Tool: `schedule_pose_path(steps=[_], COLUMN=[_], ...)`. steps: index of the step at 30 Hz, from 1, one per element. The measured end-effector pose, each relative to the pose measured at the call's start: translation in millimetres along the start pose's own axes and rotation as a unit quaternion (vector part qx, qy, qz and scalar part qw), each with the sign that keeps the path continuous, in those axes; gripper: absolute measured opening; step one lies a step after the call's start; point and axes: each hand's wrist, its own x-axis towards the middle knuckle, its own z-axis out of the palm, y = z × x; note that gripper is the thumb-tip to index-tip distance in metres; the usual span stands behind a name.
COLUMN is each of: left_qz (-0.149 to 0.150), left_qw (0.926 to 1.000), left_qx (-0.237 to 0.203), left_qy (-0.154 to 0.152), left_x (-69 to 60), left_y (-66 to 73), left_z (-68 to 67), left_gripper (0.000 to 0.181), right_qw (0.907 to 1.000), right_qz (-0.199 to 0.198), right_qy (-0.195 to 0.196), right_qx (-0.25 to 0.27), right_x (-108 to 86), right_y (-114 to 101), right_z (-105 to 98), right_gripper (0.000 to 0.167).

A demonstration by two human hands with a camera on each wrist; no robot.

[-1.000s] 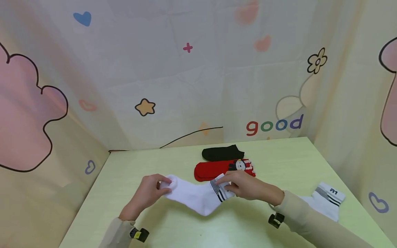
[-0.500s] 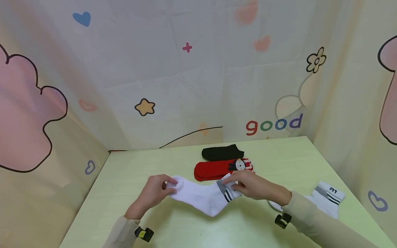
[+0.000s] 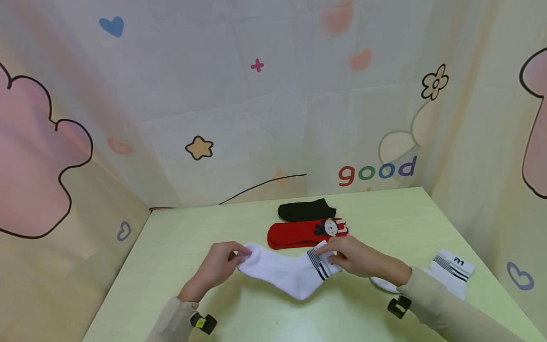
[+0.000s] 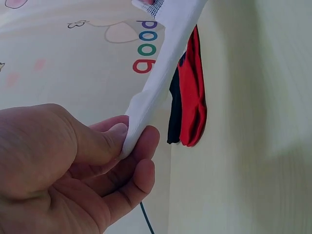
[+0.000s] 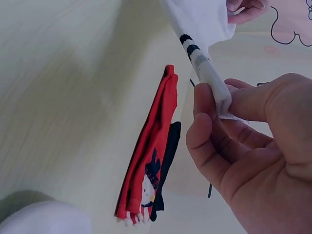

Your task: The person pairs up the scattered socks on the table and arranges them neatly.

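A white sock (image 3: 284, 273) with black stripes at its cuff is stretched between the two hands, above the table. The left hand (image 3: 220, 263) pinches its toe end between thumb and fingers, as the left wrist view also shows on the white cloth (image 4: 158, 73). At the striped cuff, the right hand (image 3: 354, 256) pinches the fabric, with its thumb (image 5: 248, 102) against the cuff in the right wrist view. The sock's heel hangs lowest, apart from the tabletop. Behind it lie red socks (image 3: 292, 235) with a cartoon figure.
Just beyond the red socks lies a black sock (image 3: 305, 210). Another white striped sock (image 3: 450, 275) rests at the right of the pale green table (image 3: 171, 232), partly hidden by the right forearm. A printed curtain (image 3: 239, 118) closes off the back and sides.
Both hands have shifted slightly to the right with the white sock stretched between them, keeping their hold on it. The red, black and other white socks have stayed in place.
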Motion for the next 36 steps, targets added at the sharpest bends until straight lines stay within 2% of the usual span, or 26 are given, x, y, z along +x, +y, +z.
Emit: schedule_pose_path(steps=[11, 16, 26, 36], left_qz=[0.009, 0.019, 0.009, 0.015], left_qw=[0.9998, 0.9990, 0.9978, 0.9969], left_qx=[-0.014, -0.034, -0.047, -0.054], left_qy=[-0.012, -0.022, -0.046, -0.055], left_x=[1.0, 0.9, 2.0, 2.5], left_y=[2.3, 2.9, 5.9, 6.7], left_z=[9.4, 14.4, 19.9, 28.7], left_gripper=[0.019, 0.017, 0.016, 0.018], right_qw=[0.9998, 0.9991, 0.9982, 0.9972], right_qz=[0.020, 0.036, 0.052, 0.067], right_qy=[0.002, 0.006, 0.007, 0.003], right_qx=[0.007, 0.023, 0.030, 0.033], right_x=[-11.1, -15.2, -21.0, -25.2], right_y=[3, 6, 13, 17], right_z=[-2, -2, -4, -5], right_gripper=[0.033, 0.034, 0.034, 0.033])
